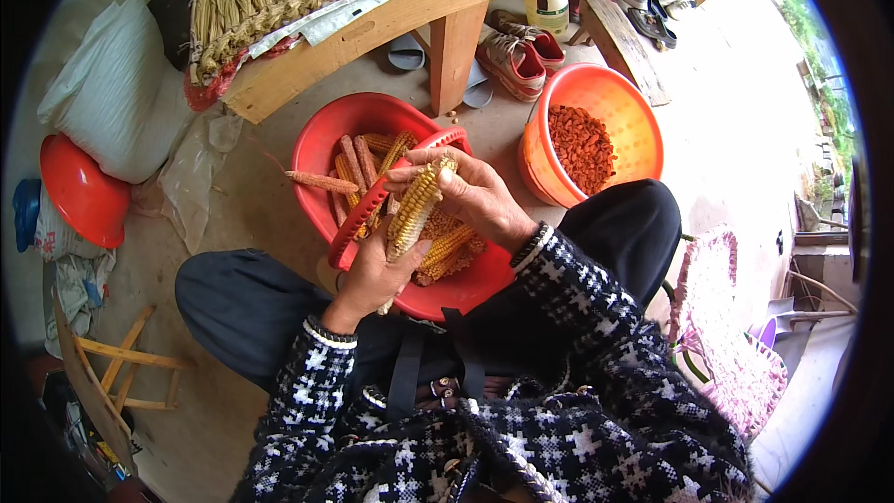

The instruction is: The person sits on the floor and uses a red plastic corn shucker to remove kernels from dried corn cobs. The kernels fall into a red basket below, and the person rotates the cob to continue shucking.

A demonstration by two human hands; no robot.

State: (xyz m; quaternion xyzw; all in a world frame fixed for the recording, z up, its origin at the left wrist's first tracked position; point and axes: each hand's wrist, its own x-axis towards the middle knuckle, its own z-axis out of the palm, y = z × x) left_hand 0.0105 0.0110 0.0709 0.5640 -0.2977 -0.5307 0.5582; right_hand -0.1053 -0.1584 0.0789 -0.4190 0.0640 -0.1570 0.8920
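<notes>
A partly shelled ear of corn is held in both hands above a red plastic basket. My left hand wraps around its lower end. Around the upper end are the thumb and fingers of my right hand. Yellow corn ears, loose kernels and bare reddish cobs lie in the basket, beneath its handle. One cob sticks out over the left rim. The hands and the held ear hide part of the contents.
An orange-red bucket holding dark red dried pieces stands at the right. Beyond the basket is a wooden bench with a straw mat. Shoes lie behind its leg. White sacks and a red basin are on the left.
</notes>
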